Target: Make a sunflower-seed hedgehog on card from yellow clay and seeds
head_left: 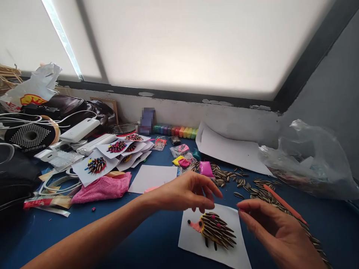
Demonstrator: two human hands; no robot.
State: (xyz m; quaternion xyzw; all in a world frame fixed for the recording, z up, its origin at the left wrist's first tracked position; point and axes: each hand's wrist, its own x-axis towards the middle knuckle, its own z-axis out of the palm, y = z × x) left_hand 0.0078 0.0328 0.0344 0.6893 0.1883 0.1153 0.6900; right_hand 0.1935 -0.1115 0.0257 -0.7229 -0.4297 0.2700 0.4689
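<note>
Work sheet: the seed-spined hedgehog (pixel 221 233) lies on a white sheet (pixel 192 243) at the near side of the blue table (pixel 151 239), between and below the two hands. In place: salmon snout, dark nose and eye, yellow edging, overlapping striped spines, two dark legs and magenta dots (pixel 218 225) on the back. I judge it close to complete; at most, small decoration seems left. Similar pieces (pixel 81 172) overlap at the left, looking well advanced.

My left hand (pixel 186 194) hovers at the sheet's far edge, fingers loosely bent, thumb and forefinger apart, nothing visible in them. My right hand (pixel 280 228) is just right of the sheet, thumb and forefinger nearly meeting; a reddish speck shows at the tips, and I cannot tell whether they grasp it.

Containers: small clear packets (pixel 181 150) at far centre hold pink material; a magenta packet (pixel 206 169) looks full. The clear bag (pixel 311 168) at far right has contents too blurred to identify. Striped seeds (pixel 224 174) lie loose nearby, outside any container.
</note>
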